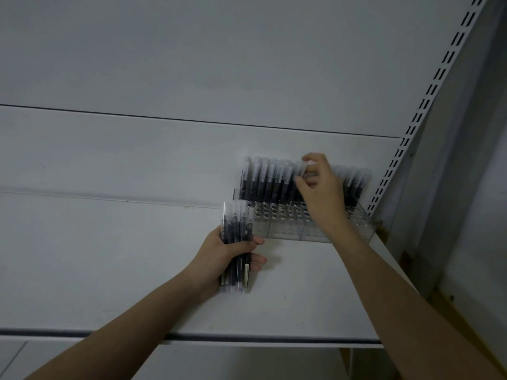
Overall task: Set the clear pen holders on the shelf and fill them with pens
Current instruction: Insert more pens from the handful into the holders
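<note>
Two hands work over the white shelf (pixel 137 270), and I see them well apart from each other. My left hand (pixel 227 253) is wrapped around a bundle of dark pens (pixel 236 234) with clear caps, held upright just beside the near left corner of the clear pen holder (pixel 288 229). Fingers (pixel 255 260) of that hand curl around the front of the bundle, and the pen ends stick out below the palm.

My right hand (pixel 321 193) reaches further back, above the holder. Its thumb and forefinger pinch the clear cap of a single pen (pixel 301 171) at the top of the standing row. I cannot tell whether this pen is fully seated in its hole.

Beyond the right hand, a row of pens (pixel 269 179) stands upright in the rear holes of the holder, against the back panel (pixel 192 64) of the shelving. Under the right wrist, the front rows of holes stand unfilled. The holder sits on the shelf at its far right end, near the slotted upright (pixel 428 105).
</note>
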Tool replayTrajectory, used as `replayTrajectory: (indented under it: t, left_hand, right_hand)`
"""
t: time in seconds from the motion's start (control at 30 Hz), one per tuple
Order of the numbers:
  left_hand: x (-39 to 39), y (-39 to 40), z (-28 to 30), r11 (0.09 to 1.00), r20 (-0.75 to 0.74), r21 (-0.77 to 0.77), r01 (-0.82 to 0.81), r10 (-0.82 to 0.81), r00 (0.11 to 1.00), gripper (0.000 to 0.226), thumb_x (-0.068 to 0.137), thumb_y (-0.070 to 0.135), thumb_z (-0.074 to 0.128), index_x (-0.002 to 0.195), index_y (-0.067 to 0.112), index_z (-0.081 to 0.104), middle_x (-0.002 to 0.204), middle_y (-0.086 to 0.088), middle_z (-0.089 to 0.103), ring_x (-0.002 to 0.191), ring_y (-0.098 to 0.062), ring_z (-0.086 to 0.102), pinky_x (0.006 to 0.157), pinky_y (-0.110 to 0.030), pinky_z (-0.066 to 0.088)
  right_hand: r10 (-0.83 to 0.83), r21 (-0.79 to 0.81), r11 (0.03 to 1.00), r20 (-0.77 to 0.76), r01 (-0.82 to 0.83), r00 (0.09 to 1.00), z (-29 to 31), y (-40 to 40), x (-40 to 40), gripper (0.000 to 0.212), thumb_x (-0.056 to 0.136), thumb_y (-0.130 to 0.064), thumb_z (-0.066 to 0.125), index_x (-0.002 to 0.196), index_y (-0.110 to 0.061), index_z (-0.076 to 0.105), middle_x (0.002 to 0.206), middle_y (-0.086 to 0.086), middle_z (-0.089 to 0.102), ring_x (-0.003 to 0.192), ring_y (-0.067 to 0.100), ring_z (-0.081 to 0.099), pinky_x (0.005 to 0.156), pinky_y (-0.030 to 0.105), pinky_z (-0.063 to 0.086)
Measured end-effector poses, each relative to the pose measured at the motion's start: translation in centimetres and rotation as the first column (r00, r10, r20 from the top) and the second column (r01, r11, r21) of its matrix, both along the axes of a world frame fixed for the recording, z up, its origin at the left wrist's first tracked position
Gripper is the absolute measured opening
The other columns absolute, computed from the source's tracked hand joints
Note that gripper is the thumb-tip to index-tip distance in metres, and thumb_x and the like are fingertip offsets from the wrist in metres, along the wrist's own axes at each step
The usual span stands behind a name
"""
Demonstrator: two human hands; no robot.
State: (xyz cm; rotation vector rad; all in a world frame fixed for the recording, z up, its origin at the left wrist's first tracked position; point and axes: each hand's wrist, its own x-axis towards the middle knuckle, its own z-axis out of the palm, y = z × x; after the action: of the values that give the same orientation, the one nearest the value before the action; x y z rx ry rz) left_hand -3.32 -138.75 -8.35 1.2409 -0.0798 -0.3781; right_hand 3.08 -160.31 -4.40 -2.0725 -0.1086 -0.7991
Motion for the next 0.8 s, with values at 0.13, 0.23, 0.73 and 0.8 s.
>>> replayTrajectory:
  t: [0.13, 0.23, 0.73, 0.8]
  left_hand:
    - [-0.1, 0.1, 0.0, 1.000, 0.010, 0.006, 0.009, -0.009, 1.000, 0.025, 0.089, -0.009, 0.061, 0.113, -0.015, 0.057, 0.088, -0.014, 0.072, 0.068, -0.029, 0.071, 0.056, -0.030, 0.057]
    - [-0.1, 0.1, 0.1, 1.000, 0.007, 0.011, 0.016, -0.016, 1.000, 0.024, 0.089, -0.009, 0.061, 0.112, -0.014, 0.059, 0.084, -0.017, 0.072, 0.066, -0.027, 0.072, 0.056, -0.028, 0.057]
    - [0.9, -3.6, 1.1, 0.991, 0.098, -0.022, 0.134, -0.132, 0.986, 0.024, 0.087, -0.005, 0.064, 0.111, -0.006, 0.063, 0.097, -0.022, 0.073, 0.077, -0.035, 0.071, 0.068, -0.038, 0.062]
    - [1.1, -3.6, 0.6, 0.991, 0.097, 0.010, 0.133, -0.133, 0.986, 0.023, 0.088, -0.006, 0.064, 0.110, -0.003, 0.062, 0.093, -0.021, 0.073, 0.076, -0.035, 0.071, 0.068, -0.039, 0.062]
  right_hand:
    - [0.017, -0.051, 0.998, -0.091, -0.022, 0.996, -1.4, 0.0, -0.1, 0.039, 0.094, -0.011, 0.065, 0.129, -0.025, 0.052, 0.105, -0.002, 0.058, 0.084, 0.003, 0.061, 0.067, 0.020, 0.050]
    - [0.019, -0.063, 0.998, -0.084, -0.024, 0.996, -1.9, 0.0, -0.5, 0.046, 0.094, -0.012, 0.065, 0.135, -0.027, 0.049, 0.118, 0.000, 0.056, 0.088, 0.003, 0.060, 0.069, 0.014, 0.047]
    - [0.262, 0.338, 0.918, -0.132, -0.205, 0.956, -6.0, 1.9, -6.1, 0.020, 0.099, -0.008, 0.055, 0.097, -0.026, 0.065, 0.081, -0.006, 0.069, 0.075, 0.010, 0.066, 0.066, 0.027, 0.053]
    - [0.315, 0.399, 0.888, -0.164, -0.229, 0.935, -5.9, 1.7, -6.2, 0.015, 0.100, -0.015, 0.055, 0.095, -0.023, 0.067, 0.078, -0.005, 0.068, 0.073, 0.012, 0.066, 0.065, 0.026, 0.052]
